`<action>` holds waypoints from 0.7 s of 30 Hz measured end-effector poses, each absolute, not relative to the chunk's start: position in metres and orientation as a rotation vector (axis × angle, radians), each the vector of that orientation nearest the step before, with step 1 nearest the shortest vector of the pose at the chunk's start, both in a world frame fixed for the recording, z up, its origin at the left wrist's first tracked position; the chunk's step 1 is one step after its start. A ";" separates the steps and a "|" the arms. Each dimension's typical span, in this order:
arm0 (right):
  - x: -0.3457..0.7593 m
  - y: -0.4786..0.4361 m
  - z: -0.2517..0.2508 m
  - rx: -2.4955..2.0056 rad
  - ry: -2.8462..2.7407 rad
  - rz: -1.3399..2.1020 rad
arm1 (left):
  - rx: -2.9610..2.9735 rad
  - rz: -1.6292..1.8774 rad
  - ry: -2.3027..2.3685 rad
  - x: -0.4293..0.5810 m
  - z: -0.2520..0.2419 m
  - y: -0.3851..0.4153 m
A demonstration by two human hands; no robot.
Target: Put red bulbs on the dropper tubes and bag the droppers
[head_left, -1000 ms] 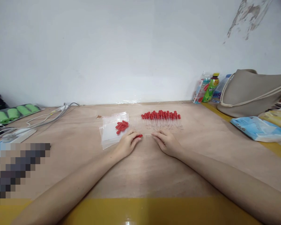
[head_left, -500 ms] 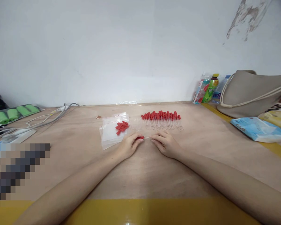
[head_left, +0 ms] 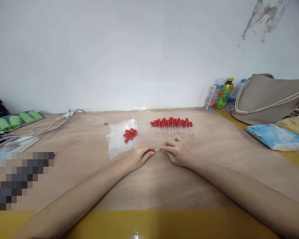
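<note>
My left hand [head_left: 141, 156] pinches a red rubber bulb [head_left: 151, 150] between thumb and fingers. A thin clear dropper tube [head_left: 157, 150] runs from the bulb to my right hand [head_left: 175, 152], whose thumb and fingertips grip its other end. How deep the tube sits in the bulb is hidden by the fingers. Beyond my hands lies a row of droppers with red bulbs [head_left: 171, 122], tubes pointing toward me. Several loose red bulbs [head_left: 130, 135] rest on clear plastic bags [head_left: 116, 142]. Between them and the row lie several bare clear tubes [head_left: 146, 132].
At the right stand bottles [head_left: 224, 94], a grey bag [head_left: 266, 96] and a blue packet [head_left: 274, 136]. Cables [head_left: 58, 122], a power strip [head_left: 22, 144] and a pack of green rolls [head_left: 17, 121] lie at the left. Yellow tape [head_left: 149, 224] runs along the near edge.
Both hands, still holding the bulb and the tube, have shifted slightly toward me. The things on the table have not moved.
</note>
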State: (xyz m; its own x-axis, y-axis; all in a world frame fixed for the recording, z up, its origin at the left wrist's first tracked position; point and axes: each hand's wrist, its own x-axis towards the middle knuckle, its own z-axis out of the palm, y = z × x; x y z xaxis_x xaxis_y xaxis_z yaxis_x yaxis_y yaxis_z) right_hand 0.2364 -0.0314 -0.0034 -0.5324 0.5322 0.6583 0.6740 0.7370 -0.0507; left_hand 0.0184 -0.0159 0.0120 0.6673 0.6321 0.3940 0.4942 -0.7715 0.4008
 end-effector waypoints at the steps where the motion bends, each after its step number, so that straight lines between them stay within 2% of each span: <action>1: 0.236 -0.032 -0.003 -0.906 -2.270 -0.305 | 2.638 0.762 0.903 0.019 0.012 -0.016; 21: 0.218 -0.030 -0.001 -0.960 -2.386 -0.327 | 2.752 0.730 0.774 0.018 0.010 -0.014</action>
State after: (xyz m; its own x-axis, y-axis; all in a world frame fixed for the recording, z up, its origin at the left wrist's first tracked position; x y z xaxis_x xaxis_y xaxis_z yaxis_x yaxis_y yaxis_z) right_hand 0.2176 -0.0299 -0.0014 -0.5992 0.5656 0.5666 0.6973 0.7164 0.0223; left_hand 0.0181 -0.0139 0.0098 0.7422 0.5318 0.4077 0.4381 -0.8455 0.3053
